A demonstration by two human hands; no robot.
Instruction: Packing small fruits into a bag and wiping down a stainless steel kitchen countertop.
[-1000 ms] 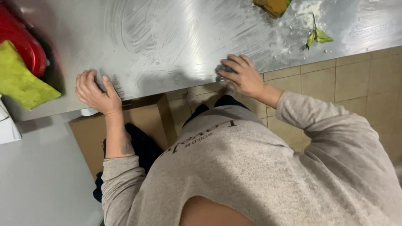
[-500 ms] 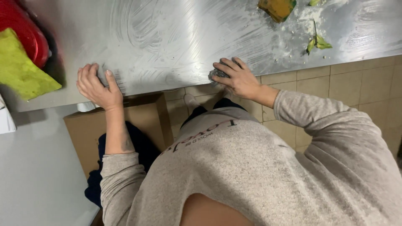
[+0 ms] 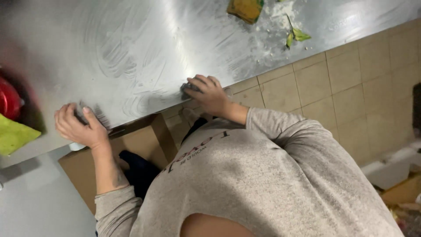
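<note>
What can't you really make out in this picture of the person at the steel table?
Head view only:
- The dark pad under the right hand: mostly covered by fingers, kind unclear.
- What the left hand grips at the table edge: hidden by fingers.
- Red object and orange sponge: cut off by the frame.

Two bare hands: left hand [image 3: 79, 127], right hand [image 3: 206, 93]. One steel counter [image 3: 144, 48]. One yellow-green sponge [image 3: 246, 8]. One yellow cloth [image 3: 15, 136]. One brown cardboard box [image 3: 131, 149].

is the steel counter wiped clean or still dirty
Still dirty: the counter shows smeared streaks, white powder and green leaves.
</note>
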